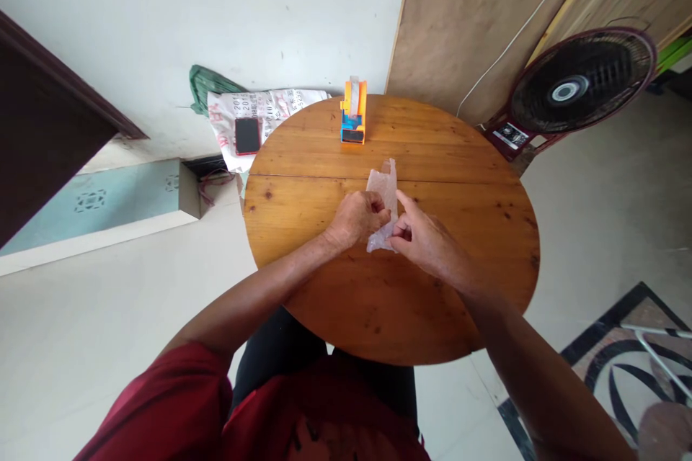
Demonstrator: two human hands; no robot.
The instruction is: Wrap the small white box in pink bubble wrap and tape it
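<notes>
A crumpled, translucent strip of plastic that looks like bubble wrap [385,191] lies on the round wooden table [378,317] between my hands. My left hand [357,220] comes over its left edge with the fingers curled together and pressed on the plastic. At the lower right edge, my right hand [427,239] pinches the plastic between thumb and curled fingers, while its index finger stretches forward along the side. Whether anything is wrapped inside cannot be made out. Farther back on the table stands an orange and blue tape dispenser [354,115] with a roll of clear tape.
A dark red fan [570,90] stands beyond the table on the right. Left of the table, a white printed sack [281,104] carries a dark phone-like object [247,136], with a green bag [213,86] behind. The wall [243,7] is close behind the table.
</notes>
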